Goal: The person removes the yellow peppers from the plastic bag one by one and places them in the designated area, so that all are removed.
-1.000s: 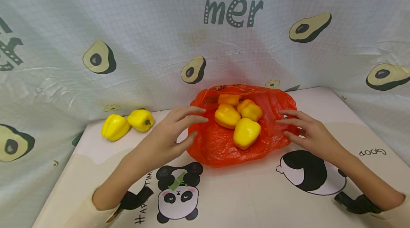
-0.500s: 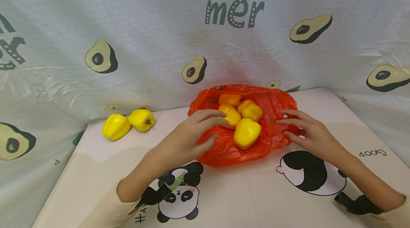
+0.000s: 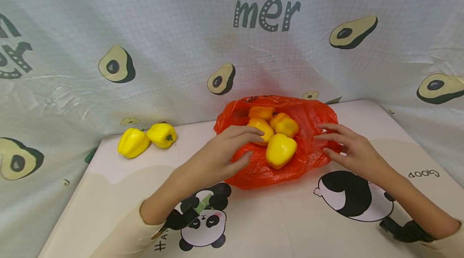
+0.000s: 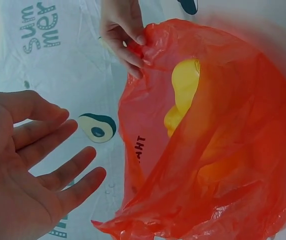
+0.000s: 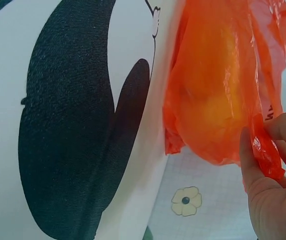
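Observation:
A red plastic bag point(image 3: 253, 169) lies with its mouth facing me, and several yellow bell peppers point(image 3: 281, 151) sit inside it. My right hand point(image 3: 357, 151) pinches the bag's right edge; the right wrist view shows the red plastic point(image 5: 264, 150) between thumb and fingers. Over the left side of the bag's mouth hovers my left hand point(image 3: 222, 155), fingers loosely bent and holding nothing. The left wrist view has that left hand point(image 4: 38, 165) apart from the bag point(image 4: 233, 125). Part of one pepper point(image 3: 266, 129) is hidden behind the left fingers.
Two more yellow bell peppers, one farther left point(image 3: 133, 143) and one beside it point(image 3: 162, 135), rest at the table's back left. A printed curtain point(image 3: 174, 48) hangs right behind the table point(image 3: 290, 226). Panda pictures are printed on the tabletop.
My left hand has moved right, from the bag's left edge to over its mouth near the peppers. The right hand keeps its hold on the bag, and the peppers stay in place.

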Available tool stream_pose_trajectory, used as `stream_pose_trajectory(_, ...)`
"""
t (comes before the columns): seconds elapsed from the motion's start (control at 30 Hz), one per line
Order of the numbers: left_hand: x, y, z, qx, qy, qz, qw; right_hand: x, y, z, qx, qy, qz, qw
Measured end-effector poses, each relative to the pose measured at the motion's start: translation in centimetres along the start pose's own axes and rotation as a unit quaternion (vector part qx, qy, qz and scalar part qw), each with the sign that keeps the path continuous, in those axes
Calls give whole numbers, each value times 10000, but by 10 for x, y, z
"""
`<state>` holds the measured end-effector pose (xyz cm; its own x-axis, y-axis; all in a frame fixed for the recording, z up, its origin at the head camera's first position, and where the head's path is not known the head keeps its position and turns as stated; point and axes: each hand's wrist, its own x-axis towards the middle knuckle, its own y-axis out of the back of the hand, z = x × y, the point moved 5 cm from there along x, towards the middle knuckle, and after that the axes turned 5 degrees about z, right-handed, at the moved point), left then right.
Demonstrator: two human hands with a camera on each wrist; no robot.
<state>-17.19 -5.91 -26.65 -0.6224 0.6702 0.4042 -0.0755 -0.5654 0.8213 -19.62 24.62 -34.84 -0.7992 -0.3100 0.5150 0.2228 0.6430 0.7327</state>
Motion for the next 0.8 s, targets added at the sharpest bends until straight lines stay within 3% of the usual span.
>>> stream_pose_trajectory(0.43, 14, -7, -3, -160, 445, -355, 9983, 5, -1, -5, 47, -34, -63, 10000)
stream_pose_trajectory(0.8, 54, -20, -7, -171, 670, -940, 9932, 7, 0, -5, 44, -64, -140, 9999)
